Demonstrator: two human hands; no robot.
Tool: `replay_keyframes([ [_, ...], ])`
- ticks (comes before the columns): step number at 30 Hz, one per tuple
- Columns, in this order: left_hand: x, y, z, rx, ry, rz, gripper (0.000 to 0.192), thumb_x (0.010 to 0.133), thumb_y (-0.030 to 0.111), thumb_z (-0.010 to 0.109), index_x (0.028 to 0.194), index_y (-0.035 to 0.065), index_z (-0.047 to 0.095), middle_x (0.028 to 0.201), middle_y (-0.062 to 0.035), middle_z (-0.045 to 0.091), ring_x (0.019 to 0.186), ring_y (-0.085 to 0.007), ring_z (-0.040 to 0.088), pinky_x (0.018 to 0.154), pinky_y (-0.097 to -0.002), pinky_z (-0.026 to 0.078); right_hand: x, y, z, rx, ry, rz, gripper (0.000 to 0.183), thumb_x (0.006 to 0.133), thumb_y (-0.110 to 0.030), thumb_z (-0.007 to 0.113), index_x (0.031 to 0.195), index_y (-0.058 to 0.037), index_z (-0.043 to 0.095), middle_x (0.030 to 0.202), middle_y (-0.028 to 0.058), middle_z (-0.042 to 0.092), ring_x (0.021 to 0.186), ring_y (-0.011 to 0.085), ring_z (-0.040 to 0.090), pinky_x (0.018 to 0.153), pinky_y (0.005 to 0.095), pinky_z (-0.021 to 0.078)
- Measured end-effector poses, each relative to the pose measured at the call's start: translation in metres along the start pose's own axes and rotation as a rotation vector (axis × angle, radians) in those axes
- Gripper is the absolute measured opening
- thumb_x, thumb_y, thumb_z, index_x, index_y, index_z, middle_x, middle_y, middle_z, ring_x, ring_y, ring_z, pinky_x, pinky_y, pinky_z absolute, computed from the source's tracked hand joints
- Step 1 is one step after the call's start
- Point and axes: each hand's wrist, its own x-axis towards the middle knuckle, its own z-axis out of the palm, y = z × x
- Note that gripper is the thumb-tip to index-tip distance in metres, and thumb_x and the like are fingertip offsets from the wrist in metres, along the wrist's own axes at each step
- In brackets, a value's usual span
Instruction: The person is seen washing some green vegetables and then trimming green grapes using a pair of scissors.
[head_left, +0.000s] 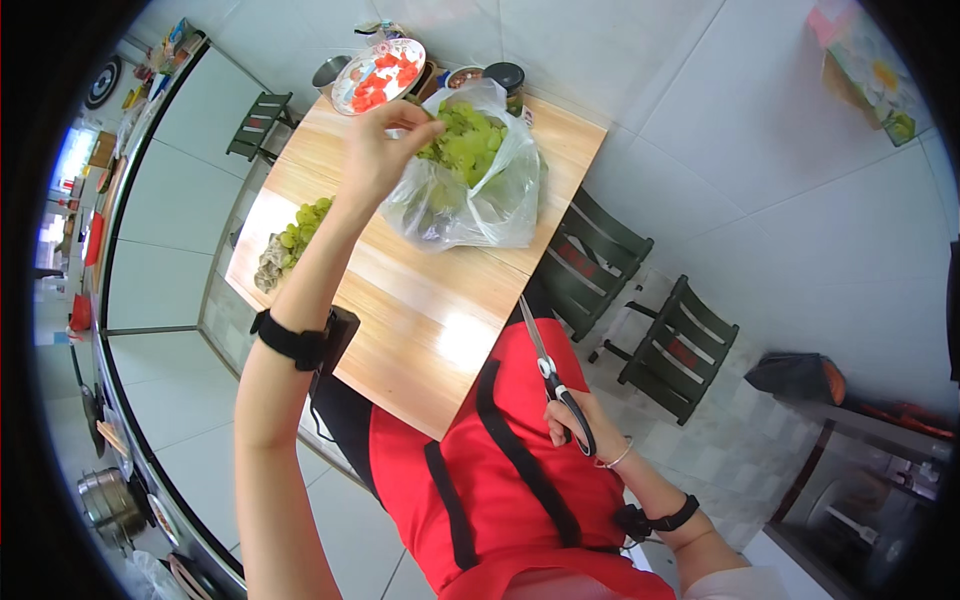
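Note:
My left hand (394, 139) is raised over the wooden table (405, 300), its fingertips pinching a stem at the edge of a bunch of green grapes (472, 139). Those grapes lie in the open mouth of a clear plastic bag (502, 210). Down over the red apron (525, 480), my right hand (574, 420) grips scissors (551, 371) by the black and white handles, blades pointing to the table edge. Partly behind my left forearm, more green grapes (304, 225) rest beside a crumpled brownish wrapping (271, 264).
A plate of cut red fruit (375, 79), a metal cup (330, 71) and a dark-lidded jar (506, 79) stand by the wall. Folding stools (596, 259) are right of the table, another (259, 126) at its far left. A kitchen counter (124, 225) curves along the left.

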Motion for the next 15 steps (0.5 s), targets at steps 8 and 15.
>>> replay_keyframes([
  [8,-0.002,0.043,-0.064,-0.460,0.391,-0.030,0.010,0.080,0.010,0.068,0.084,0.0008,0.065,0.086,-0.0037,0.064,0.081,-0.0071,0.056,0.076,-0.0206,0.044,0.002,0.001,0.006,-0.019,-0.024,-0.017,0.030,0.088,-0.029,0.057,0.072,-0.0046,0.050,0.055,0.0016,0.053,0.049,0.0072,0.052,0.046,0.0205,0.0390],
  [15,-0.043,0.055,-0.121,-0.867,0.514,-0.079,0.016,0.086,0.009,0.059,0.100,0.0013,0.056,0.096,-0.0079,0.063,0.093,-0.0183,0.061,0.085,-0.0309,0.051,0.001,-0.001,0.011,0.012,-0.069,-0.036,0.027,0.088,-0.026,0.056,0.080,-0.0003,0.053,0.057,0.0027,0.054,0.049,0.0083,0.053,0.047,0.0207,0.0414],
])
